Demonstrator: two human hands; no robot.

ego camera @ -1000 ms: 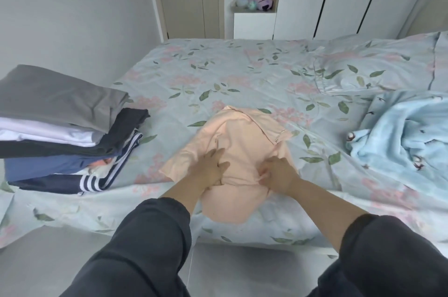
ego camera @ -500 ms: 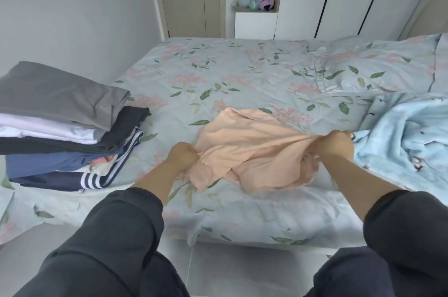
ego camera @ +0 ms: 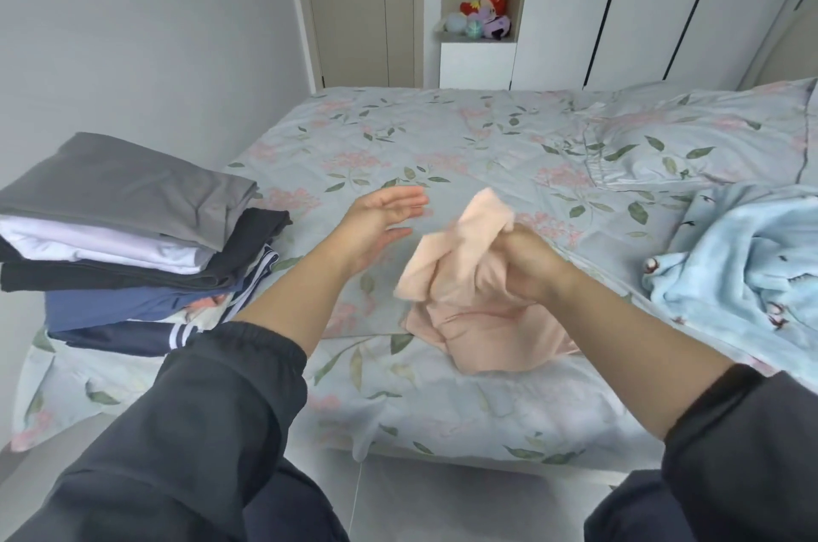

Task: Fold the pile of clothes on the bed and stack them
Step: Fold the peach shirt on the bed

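A peach garment [ego camera: 469, 276] hangs bunched above the near edge of the bed [ego camera: 442, 143], its lower part resting on the floral cover. My right hand [ego camera: 526, 258] is closed around its upper part and lifts it. Just left of the garment, my left hand [ego camera: 380, 222] hovers flat with fingers apart and holds nothing. A stack of folded clothes [ego camera: 128, 240] sits at the bed's left corner, grey on top, then white, black, blue and striped navy pieces.
A crumpled light blue blanket [ego camera: 743, 267] lies on the right side of the bed. A pillow [ego camera: 699, 143] in the same floral print is behind it. Wall at left, door and white wardrobes beyond the bed, a shelf with plush toys [ego camera: 482, 19].
Both hands held the peach garment spread out on the bed. Now my left hand has let go and opened, and my right hand has gathered the garment and raised it.
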